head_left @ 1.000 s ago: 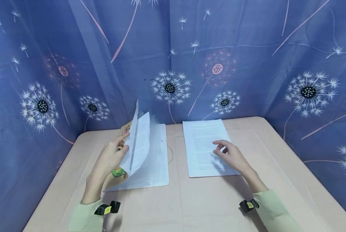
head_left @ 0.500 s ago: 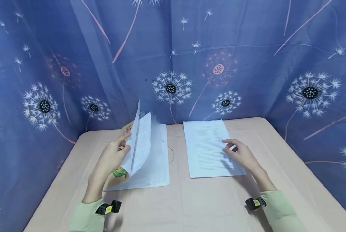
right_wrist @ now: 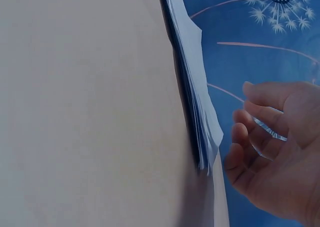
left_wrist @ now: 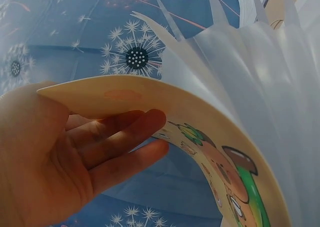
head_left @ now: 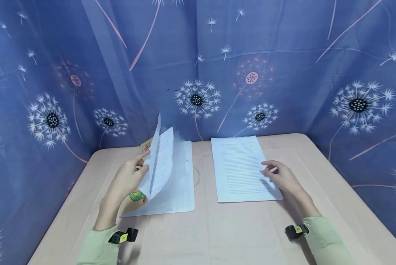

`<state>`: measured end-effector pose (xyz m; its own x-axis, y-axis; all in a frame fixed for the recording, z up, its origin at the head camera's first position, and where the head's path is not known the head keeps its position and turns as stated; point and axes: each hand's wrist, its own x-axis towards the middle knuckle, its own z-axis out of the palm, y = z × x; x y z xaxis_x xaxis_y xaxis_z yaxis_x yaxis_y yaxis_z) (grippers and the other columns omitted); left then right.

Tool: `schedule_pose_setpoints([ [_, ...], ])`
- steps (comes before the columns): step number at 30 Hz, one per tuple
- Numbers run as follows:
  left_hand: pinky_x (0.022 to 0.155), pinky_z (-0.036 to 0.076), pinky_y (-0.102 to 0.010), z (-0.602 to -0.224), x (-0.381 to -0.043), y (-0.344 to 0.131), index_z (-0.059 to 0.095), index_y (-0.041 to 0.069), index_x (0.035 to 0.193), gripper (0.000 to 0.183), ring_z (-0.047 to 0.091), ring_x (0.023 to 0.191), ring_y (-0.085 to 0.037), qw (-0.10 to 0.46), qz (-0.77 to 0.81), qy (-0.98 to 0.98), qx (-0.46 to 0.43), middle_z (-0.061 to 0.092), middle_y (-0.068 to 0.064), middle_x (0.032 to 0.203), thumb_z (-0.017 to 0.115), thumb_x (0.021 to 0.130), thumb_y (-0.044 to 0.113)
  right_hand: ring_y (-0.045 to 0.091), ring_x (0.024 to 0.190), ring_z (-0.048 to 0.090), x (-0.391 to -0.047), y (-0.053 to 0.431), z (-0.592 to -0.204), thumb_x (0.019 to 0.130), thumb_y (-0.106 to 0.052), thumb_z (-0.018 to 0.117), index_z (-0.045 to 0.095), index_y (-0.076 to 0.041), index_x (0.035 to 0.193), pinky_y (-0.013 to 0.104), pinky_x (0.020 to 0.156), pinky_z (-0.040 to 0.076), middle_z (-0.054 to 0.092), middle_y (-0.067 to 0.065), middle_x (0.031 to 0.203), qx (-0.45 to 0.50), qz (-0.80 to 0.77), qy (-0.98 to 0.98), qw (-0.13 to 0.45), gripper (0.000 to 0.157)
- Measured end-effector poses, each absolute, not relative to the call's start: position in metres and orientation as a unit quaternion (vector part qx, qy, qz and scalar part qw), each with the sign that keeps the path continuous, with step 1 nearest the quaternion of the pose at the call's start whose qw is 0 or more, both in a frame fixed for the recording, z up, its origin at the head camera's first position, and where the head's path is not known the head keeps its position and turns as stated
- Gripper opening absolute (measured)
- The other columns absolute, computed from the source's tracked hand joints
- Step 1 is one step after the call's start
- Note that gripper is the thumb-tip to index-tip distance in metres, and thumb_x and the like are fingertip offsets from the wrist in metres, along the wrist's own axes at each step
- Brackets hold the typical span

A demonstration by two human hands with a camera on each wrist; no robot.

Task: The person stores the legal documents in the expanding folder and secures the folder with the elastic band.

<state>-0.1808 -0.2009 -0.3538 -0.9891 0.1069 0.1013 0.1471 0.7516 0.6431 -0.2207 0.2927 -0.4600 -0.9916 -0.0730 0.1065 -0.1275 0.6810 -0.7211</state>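
Observation:
My left hand [head_left: 126,178] pinches the curved front cover and leaves of a display book [head_left: 182,195], lifting them up and to the left. The tan cover [left_wrist: 212,124] carries cartoon figures in the left wrist view, with its edge between thumb and fingers. Clear sleeves [left_wrist: 250,82] fan out behind it, and a printed page [head_left: 162,162] shows in one. On the right lies a stack of printed paper [head_left: 237,176]. My right hand [head_left: 285,178] hovers over its right edge, fingers loosely curled, holding nothing; in the right wrist view it is apart from the sheets.
A pale cloth covers the table [head_left: 204,235]. Blue dandelion-print curtains [head_left: 171,55] stand close around its back and sides. A thin looped line [head_left: 198,176] lies between the book and the stack. Each wrist wears a black camera strap [head_left: 123,236].
My right hand has drawn rightward from over the middle of the paper stack to its right edge. The left hand keeps its grip on the lifted cover and leaves.

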Motion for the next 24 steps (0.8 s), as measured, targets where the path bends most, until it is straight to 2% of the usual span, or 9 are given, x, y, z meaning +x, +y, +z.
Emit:
schedule_pose_setpoints([
  [12, 0.051, 0.035, -0.029, -0.353, -0.182, -0.208, 0.043, 0.013, 0.151, 0.053, 0.036, 0.052, -0.014, 0.031, -0.328, -0.941, -0.073, 0.062, -0.009, 0.101, 0.045, 0.098, 0.014, 0.021, 0.083, 0.06, -0.227, 0.299, -0.465, 0.097, -0.017, 0.062, 0.056, 0.002, 0.133, 0.025, 0.061, 0.047, 0.06, 0.019, 0.107, 0.07, 0.412, -0.908, 0.019, 0.041],
  [19, 0.048, 0.037, -0.03, -0.352, -0.183, -0.204, 0.043, 0.014, 0.152, 0.053, 0.035, 0.049, -0.013, 0.029, -0.336, -0.939, -0.072, 0.062, -0.01, 0.106, 0.045, 0.098, 0.015, 0.017, 0.088, 0.059, -0.227, 0.306, -0.47, 0.096, -0.017, 0.063, 0.055, 0.003, 0.135, 0.023, 0.061, 0.048, 0.06, 0.019, 0.109, 0.053, 0.421, -0.905, 0.011, 0.044],
  [24, 0.051, 0.037, -0.03, -0.351, -0.184, -0.2, 0.043, 0.015, 0.152, 0.054, 0.036, 0.049, -0.014, 0.027, -0.335, -0.939, -0.074, 0.062, -0.01, 0.108, 0.044, 0.098, 0.016, 0.029, 0.099, 0.061, -0.224, 0.31, -0.472, 0.093, -0.016, 0.065, 0.052, 0.006, 0.137, 0.024, 0.066, 0.049, 0.058, 0.023, 0.113, 0.048, 0.408, -0.912, 0.011, 0.05],
])
